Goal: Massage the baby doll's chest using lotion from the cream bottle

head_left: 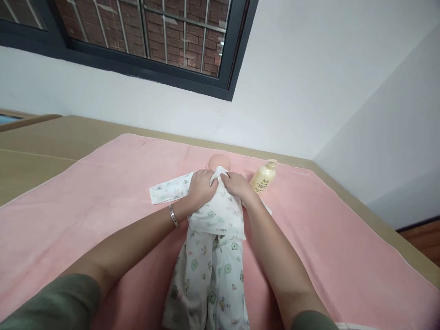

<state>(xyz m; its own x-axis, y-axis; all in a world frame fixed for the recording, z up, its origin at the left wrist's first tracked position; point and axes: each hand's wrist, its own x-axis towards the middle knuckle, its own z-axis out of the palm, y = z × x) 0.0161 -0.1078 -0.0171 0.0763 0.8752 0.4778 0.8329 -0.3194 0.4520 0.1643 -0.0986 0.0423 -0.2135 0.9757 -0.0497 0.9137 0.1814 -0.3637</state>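
A baby doll lies on a pink blanket, its head toward the wall. It wears a white printed baby shirt and matching pants. My left hand is closed on the shirt's neckline, fingers curled over the cloth. On the other side of the neckline, my right hand pinches the fabric too. Between the two hands the collar cloth is bunched up under the doll's head. One sleeve stretches out flat to the left; the other is mostly hidden behind my right forearm.
A pale yellow pump bottle stands just right of my right hand. The pink blanket covers much of a wooden surface. Beyond it rises a white wall with a dark-framed, barred window.
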